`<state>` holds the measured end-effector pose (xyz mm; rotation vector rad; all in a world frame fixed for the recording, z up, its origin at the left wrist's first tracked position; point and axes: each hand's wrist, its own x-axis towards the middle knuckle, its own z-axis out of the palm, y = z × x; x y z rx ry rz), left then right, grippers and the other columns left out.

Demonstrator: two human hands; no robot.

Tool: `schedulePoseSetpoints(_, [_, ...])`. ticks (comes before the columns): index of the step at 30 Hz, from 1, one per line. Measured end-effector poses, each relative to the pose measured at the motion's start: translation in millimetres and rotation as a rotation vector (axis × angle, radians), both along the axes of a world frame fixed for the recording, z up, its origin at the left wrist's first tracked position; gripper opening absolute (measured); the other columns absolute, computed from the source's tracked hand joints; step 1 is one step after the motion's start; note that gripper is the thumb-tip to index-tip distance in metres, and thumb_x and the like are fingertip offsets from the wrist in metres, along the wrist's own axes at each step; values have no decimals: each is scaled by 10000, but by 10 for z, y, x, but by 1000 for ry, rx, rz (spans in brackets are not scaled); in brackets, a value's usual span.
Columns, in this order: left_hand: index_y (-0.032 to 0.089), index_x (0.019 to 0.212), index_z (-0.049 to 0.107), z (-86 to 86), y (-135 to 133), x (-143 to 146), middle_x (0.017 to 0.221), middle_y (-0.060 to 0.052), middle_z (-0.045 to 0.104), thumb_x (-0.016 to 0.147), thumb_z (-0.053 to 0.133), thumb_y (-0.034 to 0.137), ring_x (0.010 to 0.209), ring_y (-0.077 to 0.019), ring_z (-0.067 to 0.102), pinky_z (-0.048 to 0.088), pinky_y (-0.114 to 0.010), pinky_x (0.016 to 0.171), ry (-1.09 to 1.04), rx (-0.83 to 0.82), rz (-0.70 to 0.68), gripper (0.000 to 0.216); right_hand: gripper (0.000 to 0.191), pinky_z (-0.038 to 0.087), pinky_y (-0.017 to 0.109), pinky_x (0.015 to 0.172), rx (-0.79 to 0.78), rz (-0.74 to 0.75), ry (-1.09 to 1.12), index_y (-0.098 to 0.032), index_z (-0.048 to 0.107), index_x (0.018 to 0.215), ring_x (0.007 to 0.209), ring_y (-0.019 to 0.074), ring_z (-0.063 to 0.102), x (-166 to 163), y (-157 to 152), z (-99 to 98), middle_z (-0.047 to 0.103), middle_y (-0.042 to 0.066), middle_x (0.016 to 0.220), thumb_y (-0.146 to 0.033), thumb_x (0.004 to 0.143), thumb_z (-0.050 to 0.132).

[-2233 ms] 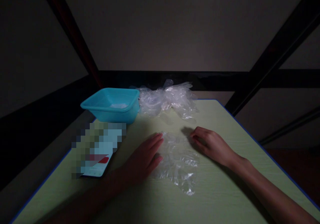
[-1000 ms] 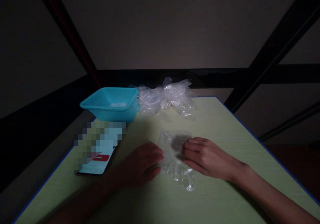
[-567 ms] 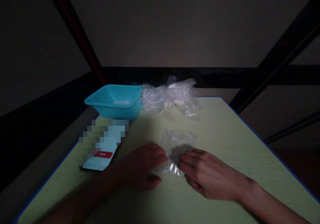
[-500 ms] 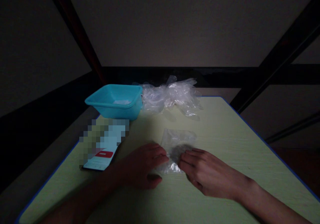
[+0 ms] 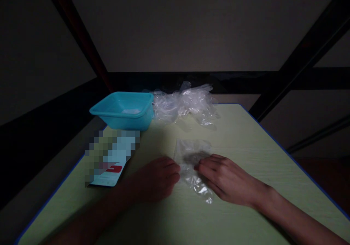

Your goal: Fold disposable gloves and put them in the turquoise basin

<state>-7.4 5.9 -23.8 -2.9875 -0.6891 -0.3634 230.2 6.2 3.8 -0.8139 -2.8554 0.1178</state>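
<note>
A thin, flat piece of clear plastic (image 5: 191,150) lies on the table between my hands; I cannot tell whether it is a folded glove or a small bag. Its upper part is smooth and square-edged, while the lower end is crumpled and shiny. My left hand (image 5: 161,177) is closed at its left edge, fingertips pinched together. From the right, my right hand (image 5: 220,177) grips the plastic with curled fingers, its thumb tucked underneath. Behind them rests a loose heap of clear disposable plastic gloves (image 5: 197,101).
A turquoise plastic basin (image 5: 125,121) stands at the back left with something whitish inside. In front of it lies a phone (image 5: 109,179) with its screen lit, partly pixelated. The pale table (image 5: 246,135) has a blue edge, and a wall rises behind it.
My left hand has closed from spread fingers onto the plastic's left edge. The plastic's crumpled lower end now reaches further toward me. My right hand has shifted slightly up.
</note>
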Motion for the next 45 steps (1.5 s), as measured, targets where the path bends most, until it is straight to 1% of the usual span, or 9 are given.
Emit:
schedulePoseSetpoints(7, [141,788,566,-15,3,54,795,-59,639,802,435,86,753,-173,559,472,-295,737,-153,-18,51,142,309,393,364,702,185,-58,86,-132,629,863,779,227,528,-224,-195,-134,643,102,845,-399,824,479])
schedulePoseSetpoints(9, [140,760,564,-24,15,72,757,-55,635,811,407,84,710,-162,558,470,-283,703,-240,-48,78,174,288,392,362,728,268,-101,107,-123,636,904,809,230,541,-310,-241,-227,663,102,873,-363,835,492])
schedulePoseSetpoints(14, [150,744,563,-52,41,91,710,-43,633,815,401,108,656,-144,561,463,-262,638,-337,-147,115,182,156,384,330,714,460,-111,135,-110,646,844,773,202,566,-397,-243,-361,686,92,837,-87,812,495])
schedulePoseSetpoints(18, [146,849,574,-12,36,50,802,-65,663,828,443,222,757,-166,604,488,-300,739,-382,-133,63,154,192,385,314,596,463,-122,155,-123,642,732,644,189,566,-369,-198,-336,675,71,713,-29,779,482])
schedulePoseSetpoints(22, [125,1032,568,-10,51,1,1003,-115,673,805,531,430,932,-224,612,480,-362,856,-287,-16,30,382,178,424,316,587,462,-129,180,-93,663,785,645,197,594,-343,-177,-310,683,72,716,-37,766,495])
schedulePoseSetpoints(26, [123,993,596,-97,92,12,986,-89,688,895,450,207,921,-178,625,490,-311,846,-198,101,29,195,232,473,315,617,462,-116,170,-62,673,882,706,204,638,-326,-177,-312,714,100,786,-19,759,481])
schedulePoseSetpoints(28, [117,949,607,-131,109,25,935,-79,697,916,390,135,873,-161,635,502,-296,812,-196,137,30,220,248,495,311,640,471,-122,159,-56,676,889,745,208,654,-314,-179,-315,722,120,838,-11,744,481])
schedulePoseSetpoints(36, [114,926,620,-112,102,15,920,-76,710,933,364,136,845,-167,649,520,-314,768,-207,135,37,257,280,528,296,646,442,-191,41,-57,686,853,740,205,673,-255,-212,-315,726,143,857,39,670,497])
schedulePoseSetpoints(45, [113,891,619,-101,108,26,882,-80,706,915,391,121,796,-175,648,511,-321,742,-192,97,47,229,331,440,274,469,419,-222,-50,-74,686,783,563,188,629,-233,-225,-267,704,91,698,51,561,474])
